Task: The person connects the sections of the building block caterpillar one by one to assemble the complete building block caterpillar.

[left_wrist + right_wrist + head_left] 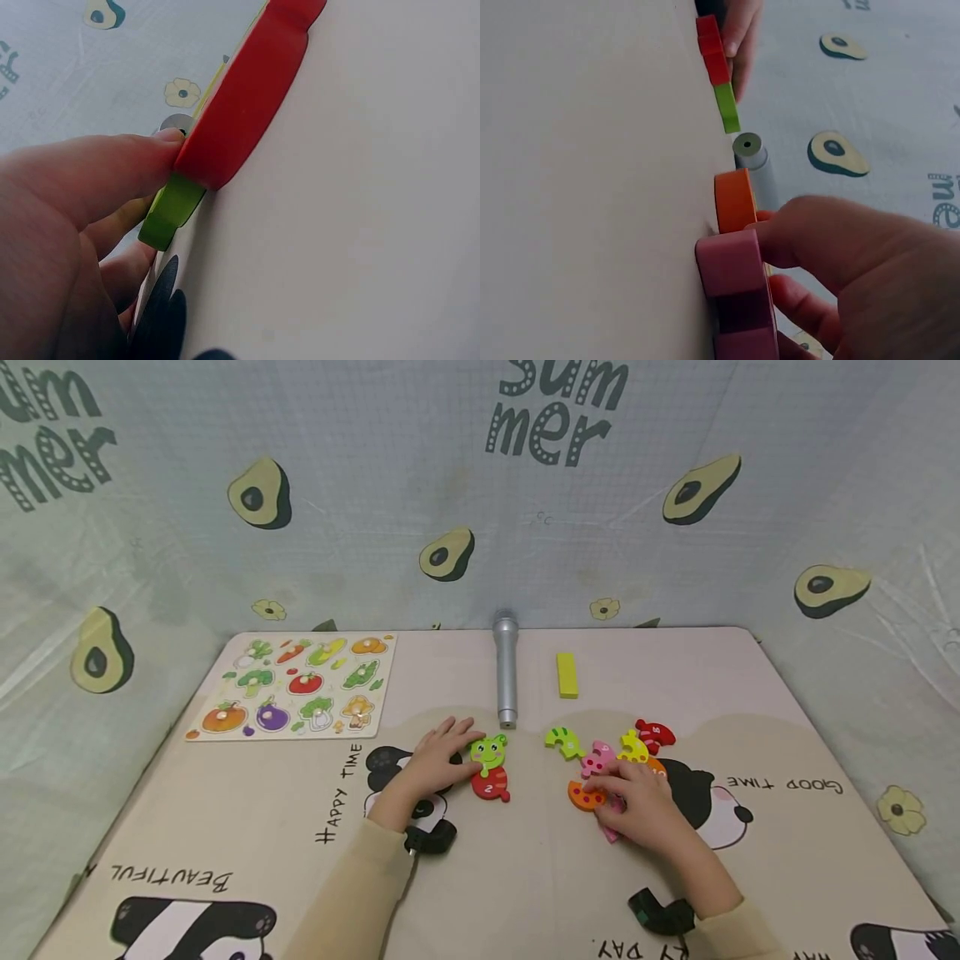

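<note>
The left hand holds a green puzzle piece with a caterpillar-like face, thumb and fingers at its left side. A red puzzle piece numbered 2 joins it below; in the left wrist view the thumb touches where the red piece meets the green piece. The right hand pinches a dotted orange puzzle piece. Beneath that hand lies a pink piece, mostly covered; in the right wrist view this pink piece stands nearest, beside the orange piece.
Beyond the right hand lie green, pink, yellow and red pieces. A silver cylinder and yellow block lie farther back. A vegetable puzzle board occupies the table's back left.
</note>
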The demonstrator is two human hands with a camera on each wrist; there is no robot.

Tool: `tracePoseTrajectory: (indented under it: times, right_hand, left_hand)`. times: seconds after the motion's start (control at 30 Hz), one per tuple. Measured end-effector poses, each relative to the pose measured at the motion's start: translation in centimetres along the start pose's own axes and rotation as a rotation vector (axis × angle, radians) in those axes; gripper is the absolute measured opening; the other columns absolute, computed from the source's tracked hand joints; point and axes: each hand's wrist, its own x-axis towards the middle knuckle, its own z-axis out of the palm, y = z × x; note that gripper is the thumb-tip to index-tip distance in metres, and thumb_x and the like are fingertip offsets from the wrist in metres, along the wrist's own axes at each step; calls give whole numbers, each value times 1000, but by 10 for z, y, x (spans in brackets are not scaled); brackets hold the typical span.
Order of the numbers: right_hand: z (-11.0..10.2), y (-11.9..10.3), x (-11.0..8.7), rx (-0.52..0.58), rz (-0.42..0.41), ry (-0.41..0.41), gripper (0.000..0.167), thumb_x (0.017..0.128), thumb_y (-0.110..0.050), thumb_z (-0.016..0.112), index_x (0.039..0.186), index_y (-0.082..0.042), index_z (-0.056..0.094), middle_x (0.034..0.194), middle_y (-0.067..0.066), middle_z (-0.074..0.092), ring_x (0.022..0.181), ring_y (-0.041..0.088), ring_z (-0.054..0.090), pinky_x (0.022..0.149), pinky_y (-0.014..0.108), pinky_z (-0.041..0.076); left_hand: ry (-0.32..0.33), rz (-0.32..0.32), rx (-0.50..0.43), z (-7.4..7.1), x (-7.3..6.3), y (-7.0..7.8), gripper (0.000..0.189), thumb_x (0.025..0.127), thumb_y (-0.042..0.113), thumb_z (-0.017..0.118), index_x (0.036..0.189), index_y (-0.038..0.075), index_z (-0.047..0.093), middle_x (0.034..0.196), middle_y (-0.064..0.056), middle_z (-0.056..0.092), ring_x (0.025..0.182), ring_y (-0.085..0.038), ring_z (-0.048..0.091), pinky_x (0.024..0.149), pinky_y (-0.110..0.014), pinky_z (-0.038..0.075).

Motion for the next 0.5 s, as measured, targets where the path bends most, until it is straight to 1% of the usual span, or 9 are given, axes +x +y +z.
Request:
tracePoseTrajectory:
  times: [0.1,0.17,0.23,0.3,0.37,0.5]
  right_hand:
    - [0,-1,-1,29,-9,-18,31,68,-14,68,95,-29,66,110,0,54,112,27,41,94,58,25]
    - [1,-1,-1,32,-5,-24,34,69,-17,69,101,-27,64,115,2,55,115,29,41,95,59,23]
    - [1,-2,-1,21,5,-25,39,71,-23,72,108,-24,61,118,4,55,116,30,42,96,60,22]
    - [1,-3,0,-9,12,-20,48,70,-32,75,114,-20,59,119,6,55,116,30,43,97,60,23]
    - [2,-4,0,-42,18,-10,54,67,-38,76,114,-16,59,118,7,55,114,28,45,96,58,26]
    - [3,-6,0,-100,16,16,57,66,-40,77,112,-12,60,113,9,54,109,27,47,92,55,33]
  left_hand:
    - [0,-4,-1,0,0,0,51,85,39,57,133,23,47,150,-1,27,142,-24,9,114,-49,7]
    - [1,-6,-1,0,-1,1,51,85,39,57,133,23,47,150,-1,27,142,-24,9,114,-48,6]
    - [2,-8,0,0,-1,2,51,85,39,57,133,23,47,149,-1,27,142,-23,9,114,-48,6]
    - [6,-6,2,0,-1,2,51,85,38,57,132,22,48,149,-1,28,142,-24,10,114,-48,7]
    - [7,-5,4,0,-1,2,50,85,38,57,132,22,48,149,-1,29,141,-25,10,114,-49,7]
    - [1,-11,7,0,-1,1,51,85,39,57,132,23,47,149,-1,28,142,-24,10,114,-48,6]
